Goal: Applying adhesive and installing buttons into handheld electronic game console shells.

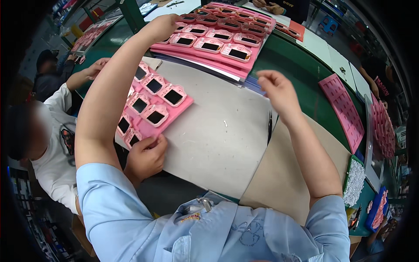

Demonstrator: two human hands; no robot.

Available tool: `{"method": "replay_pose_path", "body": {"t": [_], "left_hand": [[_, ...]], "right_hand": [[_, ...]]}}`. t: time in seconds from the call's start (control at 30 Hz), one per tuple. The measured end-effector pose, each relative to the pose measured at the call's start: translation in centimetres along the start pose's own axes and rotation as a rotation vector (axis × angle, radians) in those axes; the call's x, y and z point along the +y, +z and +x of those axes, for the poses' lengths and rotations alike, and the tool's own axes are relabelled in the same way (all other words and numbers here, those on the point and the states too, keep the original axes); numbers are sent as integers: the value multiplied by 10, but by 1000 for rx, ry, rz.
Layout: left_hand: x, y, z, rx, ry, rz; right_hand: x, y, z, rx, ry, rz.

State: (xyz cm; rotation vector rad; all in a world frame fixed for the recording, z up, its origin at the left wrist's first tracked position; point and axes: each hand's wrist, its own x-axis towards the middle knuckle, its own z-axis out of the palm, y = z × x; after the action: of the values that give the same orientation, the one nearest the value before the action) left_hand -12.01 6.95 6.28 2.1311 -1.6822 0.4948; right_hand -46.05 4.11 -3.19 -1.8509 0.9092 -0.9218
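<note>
My left arm stretches far forward, and my left hand [164, 29] is at the left edge of a stack of pink foam trays [244, 70]. Its fingers are mostly hidden. White-and-pink frames with dark screens [210, 45] sit in rows on the top tray. My right hand [278, 91] hovers right of the stack's near corner, fingers loosely bent and apart, nothing visible in them. On the left, a co-worker's hands [147, 158] hold another pink foam tray [178, 114] with similar screen units, partly covered by my left arm.
A grey-white sheet [214, 126] covers the table before me, with a thin black tool [269, 124] at its right edge. Brown board [288, 161] lies beyond. Further right are an upright pink slotted foam sheet [342, 109], a green bin of white parts [353, 182] and a blue bin [379, 212].
</note>
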Motion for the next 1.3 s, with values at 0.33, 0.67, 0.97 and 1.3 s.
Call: {"method": "replay_pose_path", "body": {"t": [0.33, 0.67, 0.97, 1.3], "left_hand": [[68, -94, -187, -218, 141, -124], [-27, -156, -309, -279, 119, -481], [-113, -147, -307, -415, -71, -778], [-239, -46, -273, -674, 4, -589]], "right_hand": [[-10, 129, -113, -481, 476, 470], [-71, 180, -155, -267, 548, 607], [-113, 168, -190, 15, 484, 489], [-129, 182, -199, 449, 554, 365]]}}
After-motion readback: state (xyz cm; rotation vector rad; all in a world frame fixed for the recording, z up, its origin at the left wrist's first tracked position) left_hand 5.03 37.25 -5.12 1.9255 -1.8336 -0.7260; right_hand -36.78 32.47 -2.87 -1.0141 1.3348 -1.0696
